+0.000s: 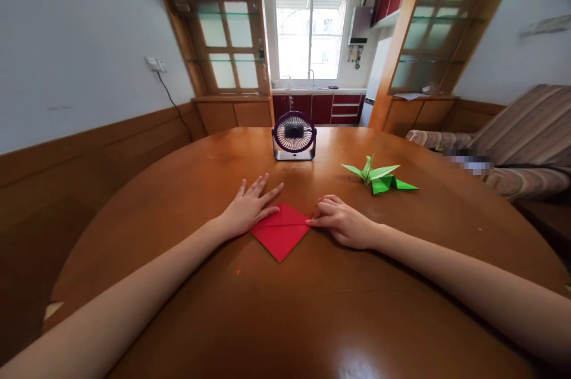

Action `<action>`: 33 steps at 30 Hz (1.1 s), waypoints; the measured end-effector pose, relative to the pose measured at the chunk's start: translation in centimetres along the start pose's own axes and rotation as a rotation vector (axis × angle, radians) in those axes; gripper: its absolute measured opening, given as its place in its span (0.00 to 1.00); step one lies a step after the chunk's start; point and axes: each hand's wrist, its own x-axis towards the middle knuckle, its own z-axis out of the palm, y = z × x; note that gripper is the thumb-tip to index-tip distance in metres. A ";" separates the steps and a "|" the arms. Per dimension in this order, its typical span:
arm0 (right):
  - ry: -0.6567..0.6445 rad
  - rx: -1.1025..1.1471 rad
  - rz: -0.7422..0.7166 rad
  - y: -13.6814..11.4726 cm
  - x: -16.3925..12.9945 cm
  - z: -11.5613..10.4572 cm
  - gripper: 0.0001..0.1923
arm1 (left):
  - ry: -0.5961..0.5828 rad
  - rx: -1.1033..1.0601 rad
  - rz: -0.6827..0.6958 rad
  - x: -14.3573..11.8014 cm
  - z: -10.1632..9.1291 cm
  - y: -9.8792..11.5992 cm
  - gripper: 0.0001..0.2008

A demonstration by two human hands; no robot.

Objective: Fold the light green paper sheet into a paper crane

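A folded sheet of red origami paper [281,239] lies flat on the wooden table in front of me, one corner pointing toward me. A horizontal crease or flap edge runs across its middle. My left hand [252,203] rests open with fingers spread, its thumb on the paper's upper left part. At the paper's right corner, my right hand [341,221] has its fingers curled and closed, the index fingertip touching that corner. Whether the right fingers pinch the corner or only press it is hard to see.
A green origami crane [381,177] sits on the table [214,307] beyond my right hand. Farther back stands a small purple desk fan [294,136]. A striped armchair [521,129] is at the right, and a wall outlet with a cord [156,63] at the left.
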 end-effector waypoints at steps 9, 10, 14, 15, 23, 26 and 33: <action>0.080 0.073 0.026 0.2 -0.1 0.0 0.16 | 0.118 -0.067 0.454 -0.4 -1.4 0.9 0.19; 0.079 0.085 0.037 0.3 -0.2 0.0 0.16 | 0.107 -0.074 0.485 -0.4 -1.6 1.3 0.18; 0.088 0.139 0.091 0.2 -0.1 0.0 0.16 | 0.089 -0.077 0.492 -0.7 -2.5 2.6 0.18; 0.090 0.151 0.101 0.1 -0.1 0.0 0.16 | 0.091 -0.085 0.482 -0.8 -2.6 2.8 0.19; 0.148 0.203 0.157 -0.1 0.1 -0.3 0.17 | 0.153 0.138 0.573 -0.8 -2.4 4.2 0.15; 0.219 0.260 0.245 0.1 0.1 -0.3 0.16 | 0.217 0.156 0.553 -0.9 -2.7 4.6 0.14; 0.416 0.678 0.538 -0.1 0.9 0.8 0.15 | 0.445 -0.572 0.113 -1.6 -4.8 5.2 0.09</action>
